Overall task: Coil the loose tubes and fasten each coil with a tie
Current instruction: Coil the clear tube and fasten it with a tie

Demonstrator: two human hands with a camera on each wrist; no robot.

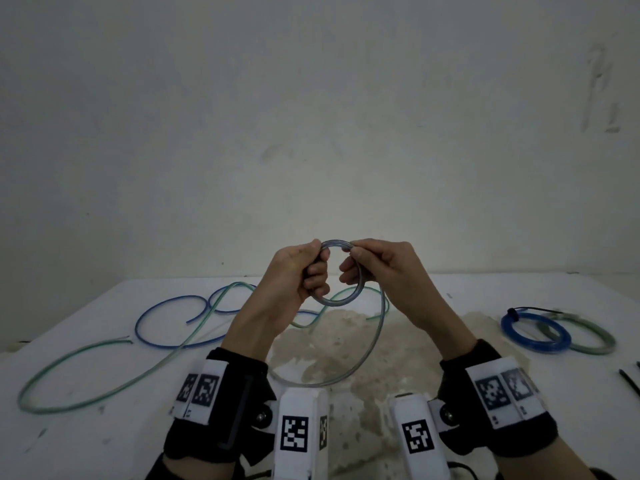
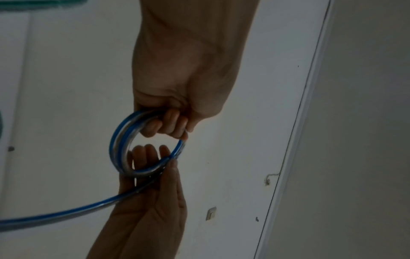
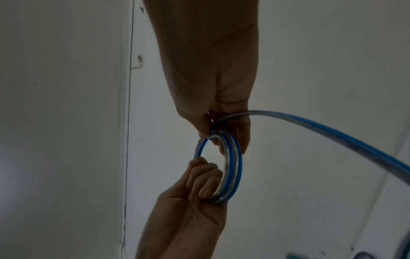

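Note:
Both hands hold a small coil of clear blue-striped tube (image 1: 341, 299) up above the white table (image 1: 86, 427). My left hand (image 1: 304, 271) grips the coil's left side with curled fingers (image 2: 168, 122). My right hand (image 1: 363, 268) pinches the coil's right side (image 3: 230, 157) where the tube's free length (image 1: 379, 327) leaves it. That length hangs down in a wide loop to the table. In the left wrist view the coil (image 2: 119, 140) shows two or three turns.
A loose blue tube (image 1: 149, 313) and a loose green tube (image 1: 69, 362) lie tangled on the table's left. Two tied coils, blue (image 1: 533, 329) and green (image 1: 592, 336), lie at the right. Black ties (image 1: 630, 381) lie at the right edge.

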